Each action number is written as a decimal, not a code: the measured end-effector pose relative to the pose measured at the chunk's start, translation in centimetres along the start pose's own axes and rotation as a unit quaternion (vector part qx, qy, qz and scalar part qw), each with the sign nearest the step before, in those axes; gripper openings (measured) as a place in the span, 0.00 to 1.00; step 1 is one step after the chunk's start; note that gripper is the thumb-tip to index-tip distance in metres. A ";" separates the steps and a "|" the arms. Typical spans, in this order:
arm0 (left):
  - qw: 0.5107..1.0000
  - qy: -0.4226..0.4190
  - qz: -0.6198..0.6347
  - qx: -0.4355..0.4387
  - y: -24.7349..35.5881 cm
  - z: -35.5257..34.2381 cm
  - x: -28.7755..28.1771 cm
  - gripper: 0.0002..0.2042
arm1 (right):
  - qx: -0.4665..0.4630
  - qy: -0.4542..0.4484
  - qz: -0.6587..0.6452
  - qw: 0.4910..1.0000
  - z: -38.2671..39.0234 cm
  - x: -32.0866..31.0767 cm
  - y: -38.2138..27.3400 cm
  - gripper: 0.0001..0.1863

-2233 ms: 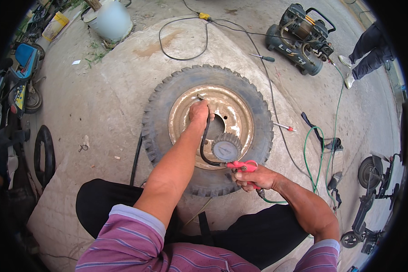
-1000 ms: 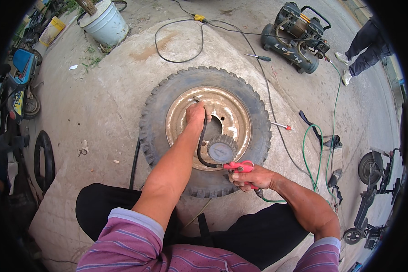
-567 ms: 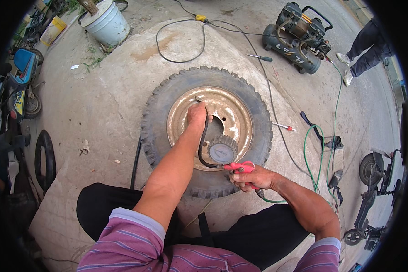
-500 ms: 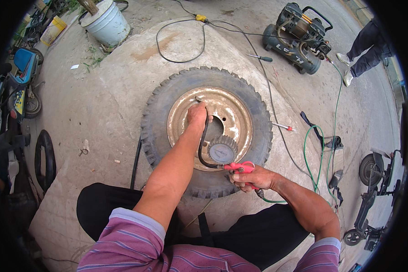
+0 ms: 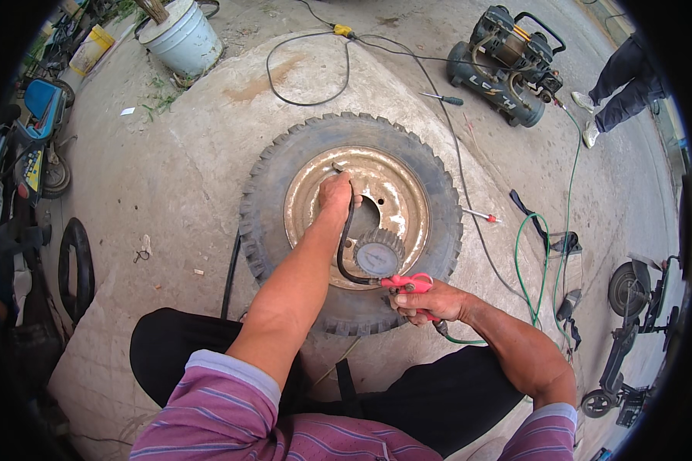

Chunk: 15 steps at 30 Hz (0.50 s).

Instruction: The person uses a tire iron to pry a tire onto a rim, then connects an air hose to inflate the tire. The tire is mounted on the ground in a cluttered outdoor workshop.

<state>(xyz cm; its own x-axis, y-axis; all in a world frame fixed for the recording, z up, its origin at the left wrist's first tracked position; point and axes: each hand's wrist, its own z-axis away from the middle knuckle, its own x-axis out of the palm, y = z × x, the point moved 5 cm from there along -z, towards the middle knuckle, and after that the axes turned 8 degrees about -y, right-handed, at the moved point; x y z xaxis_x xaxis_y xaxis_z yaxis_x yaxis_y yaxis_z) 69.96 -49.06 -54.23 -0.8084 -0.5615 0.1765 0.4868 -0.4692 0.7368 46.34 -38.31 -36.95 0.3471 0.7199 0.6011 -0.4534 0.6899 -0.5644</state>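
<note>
A knobby tire (image 5: 277,184) on a rusty, pale steel rim (image 5: 411,203) lies flat on the concrete in front of me. My left hand (image 5: 337,192) is closed round the end of a short black air hose (image 5: 343,246) at the rim, by the valve; the fingertips are partly hidden. In my right hand (image 5: 430,301), over the tire's near right side, is a red tire inflator gun (image 5: 407,284), its handle wrapped by my fingers. The inflator's round pressure gauge (image 5: 378,260) faces up above the rim. A green air hose (image 5: 463,339) runs off from its handle.
An air compressor (image 5: 504,69) stands at the far right, near a person's legs (image 5: 627,84). A screwdriver (image 5: 442,99) and a red-tipped rod (image 5: 482,216) lie on the ground. White bucket (image 5: 183,42) far left; inner tube (image 5: 77,269) left; scooter (image 5: 623,346) right.
Hardly anything differs. Both hands keep their hold on the hose end and the inflator gun, and the tire stays in place.
</note>
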 end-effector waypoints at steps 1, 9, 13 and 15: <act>1.000 -0.001 0.001 0.001 0.0 0.0 0.0 0.15 | 0.000 0.002 -0.001 1.000 0.0 0.0 -0.1 0.14; 1.000 -0.002 0.000 0.003 0.2 0.4 0.1 0.15 | -0.007 0.000 -0.005 1.000 0.2 0.4 -0.5 0.15; 1.000 0.004 -0.012 0.002 0.3 0.4 0.0 0.14 | -0.006 -0.003 -0.008 1.000 0.0 0.2 -0.2 0.14; 1.000 0.010 -0.023 0.001 0.5 0.7 0.0 0.14 | -0.007 0.001 0.005 1.000 0.1 0.1 -0.3 0.14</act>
<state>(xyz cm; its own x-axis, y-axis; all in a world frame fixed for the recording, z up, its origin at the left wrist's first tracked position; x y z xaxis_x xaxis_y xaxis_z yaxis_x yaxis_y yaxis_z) 69.94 -48.85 -53.45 -0.8235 -0.5523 0.1293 0.4481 -0.4936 0.7453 46.44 -38.43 -36.69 0.3438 0.7272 0.5941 -0.4449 0.6833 -0.5789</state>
